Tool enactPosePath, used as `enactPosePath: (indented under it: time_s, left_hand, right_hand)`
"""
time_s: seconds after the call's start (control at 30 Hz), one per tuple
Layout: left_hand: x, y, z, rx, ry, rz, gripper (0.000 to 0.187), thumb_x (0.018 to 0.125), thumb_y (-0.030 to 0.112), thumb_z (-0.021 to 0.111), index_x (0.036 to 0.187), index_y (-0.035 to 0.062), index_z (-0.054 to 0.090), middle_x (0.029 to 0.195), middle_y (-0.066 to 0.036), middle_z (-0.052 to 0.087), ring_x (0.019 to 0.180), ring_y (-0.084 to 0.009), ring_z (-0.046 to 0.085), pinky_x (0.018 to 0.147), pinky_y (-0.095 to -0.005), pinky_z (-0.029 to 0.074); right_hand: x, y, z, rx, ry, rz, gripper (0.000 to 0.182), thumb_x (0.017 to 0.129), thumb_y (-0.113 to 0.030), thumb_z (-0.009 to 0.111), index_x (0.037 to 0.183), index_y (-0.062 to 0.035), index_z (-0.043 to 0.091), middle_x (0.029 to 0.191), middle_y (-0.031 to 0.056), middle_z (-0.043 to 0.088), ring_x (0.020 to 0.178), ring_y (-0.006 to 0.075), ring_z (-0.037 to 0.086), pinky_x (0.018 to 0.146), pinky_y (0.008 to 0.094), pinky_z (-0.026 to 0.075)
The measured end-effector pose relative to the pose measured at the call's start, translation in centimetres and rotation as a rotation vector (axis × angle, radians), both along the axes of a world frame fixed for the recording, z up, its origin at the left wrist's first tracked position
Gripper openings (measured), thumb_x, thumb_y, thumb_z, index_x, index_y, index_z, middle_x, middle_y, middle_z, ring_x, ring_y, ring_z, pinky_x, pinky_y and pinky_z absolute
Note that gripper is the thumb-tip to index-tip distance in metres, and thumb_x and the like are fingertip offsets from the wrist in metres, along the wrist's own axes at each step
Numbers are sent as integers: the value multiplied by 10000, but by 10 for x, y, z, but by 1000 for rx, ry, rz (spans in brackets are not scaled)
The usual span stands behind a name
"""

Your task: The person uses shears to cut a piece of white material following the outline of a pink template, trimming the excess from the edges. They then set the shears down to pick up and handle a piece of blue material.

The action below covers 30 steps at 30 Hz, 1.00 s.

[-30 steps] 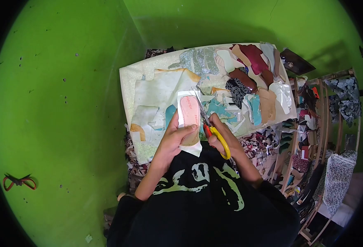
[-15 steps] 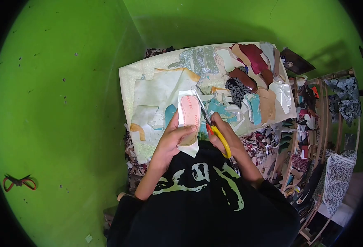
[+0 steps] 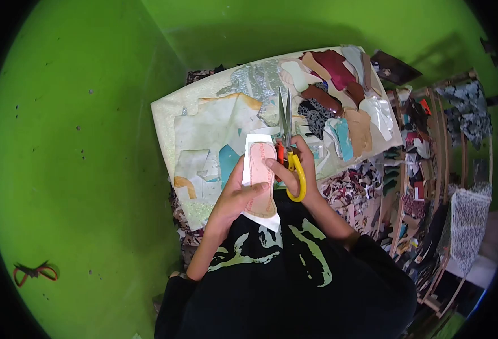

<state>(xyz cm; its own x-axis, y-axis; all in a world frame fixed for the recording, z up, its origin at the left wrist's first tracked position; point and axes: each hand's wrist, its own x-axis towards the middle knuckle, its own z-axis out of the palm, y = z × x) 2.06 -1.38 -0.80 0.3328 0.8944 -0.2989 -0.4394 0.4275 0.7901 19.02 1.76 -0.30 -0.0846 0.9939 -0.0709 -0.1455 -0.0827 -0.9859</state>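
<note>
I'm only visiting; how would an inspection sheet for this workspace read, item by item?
Surface: pale tabletop, partly covered.
Job's things: pink shaped piece with red lettering, over a white sheet; yellow-and-red scissors, blades slightly parted.
Clutter: cut pieces in several colours on the tabletop; mixed scraps heaped beyond its near edge.
Fingers: left fingers hold the pink piece and sheet; right fingers hold the scissors, one lying over the pink piece.
Cables: nothing seen.
Surroundings: green wall with red-handled scissors at left; wooden rack and speckled cloth at right.
</note>
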Motion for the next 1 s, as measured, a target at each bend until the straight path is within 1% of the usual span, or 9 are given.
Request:
enactPosePath:
  time_s: [0.23,0.37,0.4,0.5,0.53,0.63,0.67,0.77,1.0]
  left_hand:
    - [-14,-3,7,158,99,-94,715,842,48,733,1451,-3,363,1340,-106,529,1225,-182,514,1033,-346,420]
    - [-14,3,-5,139,109,44,369,934,106,664,1263,-33,570,1123,-83,653,1013,-132,619,889,-290,502]
    - [-8,4,-2,77,137,128,236,965,131,635,1132,-35,647,967,-52,690,856,-92,640,768,-242,520]
    - [-7,7,4,100,232,176,209,961,144,653,1078,-27,669,886,-31,696,765,-73,633,693,-227,516]
    - [-8,8,8,107,240,186,203,959,143,657,1071,-25,672,880,-32,698,753,-73,632,680,-226,515]
    - [-13,12,20,144,259,185,187,954,137,666,1056,-18,681,875,-37,705,730,-70,629,651,-225,513]
    - [-17,14,23,167,267,161,182,953,133,668,1054,-17,682,881,-40,707,729,-70,628,647,-226,513]
    - [-22,18,28,266,291,93,183,950,116,668,1066,-24,681,901,-45,713,763,-67,625,680,-227,507]
    - [-24,16,27,308,299,51,181,952,99,661,1072,-36,677,891,-33,706,791,-59,609,711,-222,491]
  right_hand:
    - [-10,-4,15,13,-55,-36,406,747,-19,809,975,-24,474,806,26,557,724,58,509,643,229,438]
    - [-10,-9,16,42,-99,5,417,737,-26,823,958,-30,469,788,18,543,684,46,494,601,217,420]
    - [-11,-10,12,85,-120,9,418,736,-29,825,954,-32,467,784,16,539,674,43,491,589,214,416]
    - [-8,-11,5,82,-184,70,422,743,-42,829,953,-40,463,780,9,534,679,40,490,584,217,415]
    - [-2,-10,18,8,-194,140,503,711,-141,882,963,-33,460,774,36,542,682,97,516,607,261,437]
    - [27,-3,30,216,-501,315,667,637,-299,945,987,-13,455,770,82,546,683,179,539,639,301,457]
    - [35,-2,34,267,-616,375,846,562,-482,950,1037,5,446,795,130,554,695,254,552,671,342,478]
    - [46,-5,58,257,-671,477,926,544,-567,924,1080,8,433,828,144,559,728,252,558,696,358,489]
    - [52,-7,79,346,-865,563,1012,521,-625,899,1110,48,425,913,229,618,810,400,651,721,406,522]
